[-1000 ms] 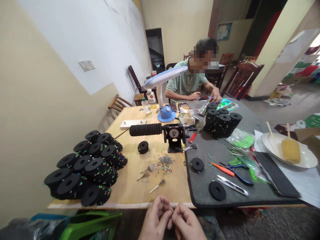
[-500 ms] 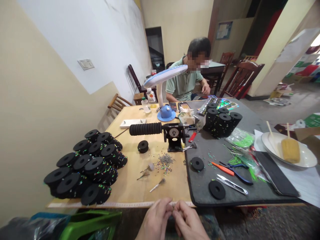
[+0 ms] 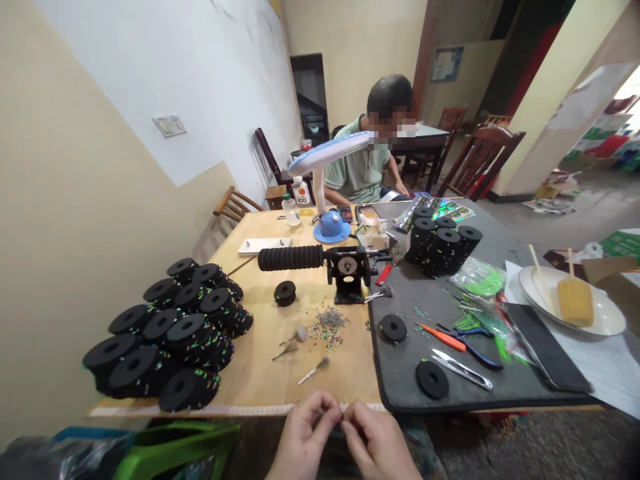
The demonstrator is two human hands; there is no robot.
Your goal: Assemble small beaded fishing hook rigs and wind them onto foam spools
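Both hands sit low at the near edge of the table [image 3: 250, 363]; left hand [image 3: 309, 427] and right hand [image 3: 374, 432] have fingers bent and tips brought together, in what looks like a pinch; whatever may be between the tips is too small to make out, so cannot tell if either grips anything. Nearest to them, on the wood past the pale edge strip [image 3: 240, 410]: a white-stemmed piece [image 3: 311, 373] with a dark tip, lying loose; beyond it, a spread of small beads [image 3: 330, 320], grey ones heaped, coloured ones strewn towards the hands.

Risks, as judged: if a small part is in the pinch, a slack fingertip could drop it; with the hands right at the edge, it might miss the wood and be lost on the dark floor [image 3: 475, 447]; a forearm reaching across could sweep the beads, nothing visible fencing them in; a wide swing leftwards could knock the stacked black spools [image 3: 167, 393]; a careless reach rightwards could meet the metal snips on the mat [image 3: 400, 380], points towards the hands' side.
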